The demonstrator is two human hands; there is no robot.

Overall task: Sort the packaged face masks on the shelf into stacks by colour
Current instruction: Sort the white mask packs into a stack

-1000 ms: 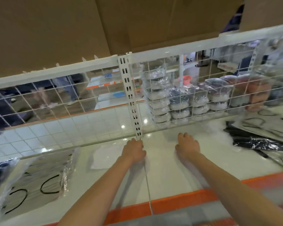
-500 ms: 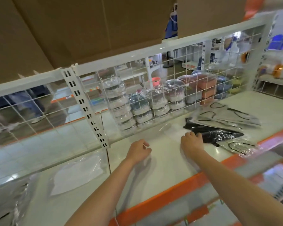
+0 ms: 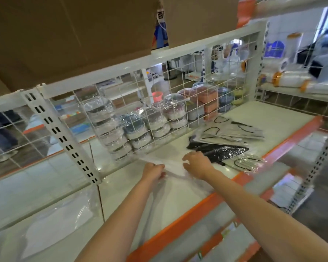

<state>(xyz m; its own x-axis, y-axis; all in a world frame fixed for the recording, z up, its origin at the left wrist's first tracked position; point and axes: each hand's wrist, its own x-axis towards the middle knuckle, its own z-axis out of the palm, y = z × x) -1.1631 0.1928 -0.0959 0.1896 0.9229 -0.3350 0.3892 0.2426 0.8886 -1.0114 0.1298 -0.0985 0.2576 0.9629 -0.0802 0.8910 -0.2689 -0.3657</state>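
Both hands work one clear packet: the left hand (image 3: 153,170) pinches the near-left edge of the white mask packet (image 3: 171,165), fingers curled onto the film, while the right hand (image 3: 196,162) lies on its right end with fingers bent over the plastic; whether that grip has truly closed on the packet or only presses it flat I cannot tell. The packet lies on the white shelf (image 3: 273,118), close to the wire grid back (image 3: 178,103), about midway along this bay. Just to its right, touching or nearly touching the right hand, sits a black mask packet (image 3: 222,151); beyond that is a loose fan of grey masks with black ear loops (image 3: 233,132), and a single clear packet with black loops (image 3: 249,162) lies by the orange shelf lip (image 3: 197,210). Another white mask in film (image 3: 51,229) rests well apart on the neighbouring bay to the left, which looks like the likely white stack. The main risk, as I judge it, is slippage: the film is glossy and limp, so a one-sided pull could let the packet slide free or fold. The right hand could also drag the black packet along, mixing colours, or nudge the near packet over the lip.
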